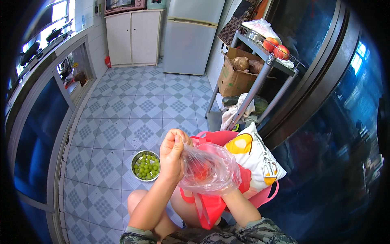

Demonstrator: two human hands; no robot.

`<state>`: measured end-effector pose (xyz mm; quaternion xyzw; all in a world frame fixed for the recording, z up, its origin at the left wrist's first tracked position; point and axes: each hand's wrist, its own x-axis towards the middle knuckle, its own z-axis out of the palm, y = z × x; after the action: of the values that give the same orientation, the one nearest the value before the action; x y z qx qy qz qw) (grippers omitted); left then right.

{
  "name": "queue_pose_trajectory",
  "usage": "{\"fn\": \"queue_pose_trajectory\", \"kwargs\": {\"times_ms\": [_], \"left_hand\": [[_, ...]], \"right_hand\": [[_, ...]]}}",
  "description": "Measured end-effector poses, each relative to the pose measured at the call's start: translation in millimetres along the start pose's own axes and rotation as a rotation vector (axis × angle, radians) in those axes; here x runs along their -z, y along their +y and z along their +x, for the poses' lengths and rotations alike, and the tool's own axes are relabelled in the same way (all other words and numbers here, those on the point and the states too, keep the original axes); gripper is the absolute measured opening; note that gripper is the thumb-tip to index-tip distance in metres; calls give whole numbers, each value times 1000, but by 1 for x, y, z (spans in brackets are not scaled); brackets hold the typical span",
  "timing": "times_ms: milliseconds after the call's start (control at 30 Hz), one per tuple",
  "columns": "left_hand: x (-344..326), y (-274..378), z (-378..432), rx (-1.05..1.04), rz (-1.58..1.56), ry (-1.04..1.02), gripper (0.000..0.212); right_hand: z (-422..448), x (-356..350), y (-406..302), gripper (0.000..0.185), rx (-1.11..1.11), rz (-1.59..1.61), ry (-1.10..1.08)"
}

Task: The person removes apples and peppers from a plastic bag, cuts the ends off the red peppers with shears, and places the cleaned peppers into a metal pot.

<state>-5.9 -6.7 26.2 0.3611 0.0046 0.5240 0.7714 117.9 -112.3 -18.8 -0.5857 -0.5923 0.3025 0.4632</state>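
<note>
My left hand (173,152) pinches the gathered edge of a clear plastic bag (213,167) between thumb and fingers. Inside the bag is my right hand (210,183), mostly hidden by the plastic, beside a reddish round thing (199,170); whether the fingers grip it I cannot tell. A red cloth-like bag (210,210) hangs over my lap, under the plastic. To the right, a white pillow with yellow shapes (256,152) lies on a pink plastic basket (270,193), and metal scissors (268,163) rest on the pillow.
A steel bowl (133,172) of green grapes (147,166) sits on the tiled floor (103,164) at left. A metal rack (251,88) at right holds a cardboard box (233,79) of root vegetables and, on top, peach-like fruits (281,52). Behind stand a fridge (189,45) and a white cabinet (134,39).
</note>
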Motion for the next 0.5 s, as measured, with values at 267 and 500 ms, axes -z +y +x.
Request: {"fn": "queue_pose_trajectory", "kwargs": {"times_ms": [267, 500], "left_hand": [[17, 22, 12, -18, -228, 49, 11], [11, 42, 16, -115, 647, 185, 23]], "right_hand": [[3, -11, 1, 52, -286, 1418, -14], [-3, 13, -25, 53, -230, 1616, 30]]}}
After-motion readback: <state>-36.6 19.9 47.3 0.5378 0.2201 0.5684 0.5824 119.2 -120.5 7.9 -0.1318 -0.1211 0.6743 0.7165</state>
